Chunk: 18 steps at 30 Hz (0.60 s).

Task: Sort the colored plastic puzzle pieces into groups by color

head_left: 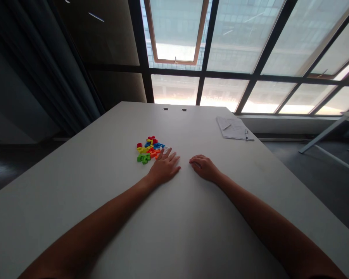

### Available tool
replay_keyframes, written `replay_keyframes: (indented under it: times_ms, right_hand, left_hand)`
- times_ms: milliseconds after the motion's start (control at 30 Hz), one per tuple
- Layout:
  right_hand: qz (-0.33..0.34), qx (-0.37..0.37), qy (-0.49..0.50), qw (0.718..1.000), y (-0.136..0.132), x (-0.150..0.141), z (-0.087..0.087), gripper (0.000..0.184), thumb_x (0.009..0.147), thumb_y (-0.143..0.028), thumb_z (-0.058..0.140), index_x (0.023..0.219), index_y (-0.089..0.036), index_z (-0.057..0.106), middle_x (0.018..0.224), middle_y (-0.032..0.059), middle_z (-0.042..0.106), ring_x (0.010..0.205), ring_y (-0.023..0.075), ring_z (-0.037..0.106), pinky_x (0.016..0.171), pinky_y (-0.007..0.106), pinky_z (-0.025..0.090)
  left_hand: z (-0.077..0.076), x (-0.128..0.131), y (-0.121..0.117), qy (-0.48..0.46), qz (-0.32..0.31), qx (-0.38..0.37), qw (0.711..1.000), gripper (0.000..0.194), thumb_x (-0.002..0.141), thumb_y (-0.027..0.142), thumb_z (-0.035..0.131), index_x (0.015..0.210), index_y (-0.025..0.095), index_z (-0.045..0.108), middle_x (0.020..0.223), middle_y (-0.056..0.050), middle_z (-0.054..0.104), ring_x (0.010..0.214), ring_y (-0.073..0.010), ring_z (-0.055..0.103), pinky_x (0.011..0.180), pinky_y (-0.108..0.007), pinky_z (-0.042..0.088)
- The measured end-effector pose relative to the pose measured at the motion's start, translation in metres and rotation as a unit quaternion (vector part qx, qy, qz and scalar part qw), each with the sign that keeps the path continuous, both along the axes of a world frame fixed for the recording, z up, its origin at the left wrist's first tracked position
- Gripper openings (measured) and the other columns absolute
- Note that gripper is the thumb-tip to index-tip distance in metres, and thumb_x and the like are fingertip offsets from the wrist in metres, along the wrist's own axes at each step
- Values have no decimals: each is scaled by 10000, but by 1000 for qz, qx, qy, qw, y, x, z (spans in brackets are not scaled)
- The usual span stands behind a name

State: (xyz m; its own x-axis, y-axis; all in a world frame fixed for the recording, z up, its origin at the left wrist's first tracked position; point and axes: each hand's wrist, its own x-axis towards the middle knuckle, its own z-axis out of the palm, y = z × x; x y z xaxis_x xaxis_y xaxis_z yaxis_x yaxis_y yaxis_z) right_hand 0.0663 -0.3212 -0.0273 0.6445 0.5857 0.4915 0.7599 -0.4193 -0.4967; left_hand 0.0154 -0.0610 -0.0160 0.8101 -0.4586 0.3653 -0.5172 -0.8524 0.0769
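Note:
My left hand (165, 167) lies flat on the white table (110, 162), palm down and fingers spread. Its fingertips reach the edge of a loose heap of small plastic pieces (149, 150) in red, yellow, blue, orange and green, and it holds nothing. My right hand (203, 168) rests on the tabletop a little to the right, its fingers loosely together and empty. It touches no piece. Bare tabletop lies between the two hands.
A sheet of paper (233, 128) lies at the far right of the table, with a pen (246, 135) and a second pen (227, 127) on it. Two small round holes (165, 109) sit near the far edge. Large windows stand beyond; a white table frame (322, 131) stands at right.

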Motion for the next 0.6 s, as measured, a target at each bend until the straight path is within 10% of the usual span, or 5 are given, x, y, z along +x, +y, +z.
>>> replay_keyframes:
  times_ms: [167, 367, 600]
  right_hand:
    - [-211, -15, 168, 963, 13, 40, 20, 265, 977, -246, 577, 1009, -188, 833, 858, 47, 818, 871, 196, 761, 881, 280, 548]
    - [-421, -42, 226, 878, 78, 55, 29, 386, 1011, -260, 474, 1219, -186, 790, 1142, 165, 803, 1040, 275, 758, 900, 358, 551]
    - [-160, -49, 83, 982, 102, 19, 8, 252, 976, -216, 600, 1090, -254, 822, 1053, 45, 826, 986, 202, 747, 930, 277, 526]
  left_hand:
    - [5, -18, -13, 39, -129, -16, 991, 402, 1070, 355, 516, 1418, 235, 676, 1499, -75, 666, 1449, -274, 566, 1277, -507, 391]
    - [3, -22, -15, 68, -72, -59, 993, 385, 1029, 365, 559, 1373, 257, 694, 1416, -66, 721, 1323, -264, 663, 1127, -431, 536]
    - [11, -27, -11, 70, -6, -95, 993, 241, 985, 281, 556, 1053, 258, 786, 1083, -56, 798, 1014, -240, 737, 890, -350, 588]
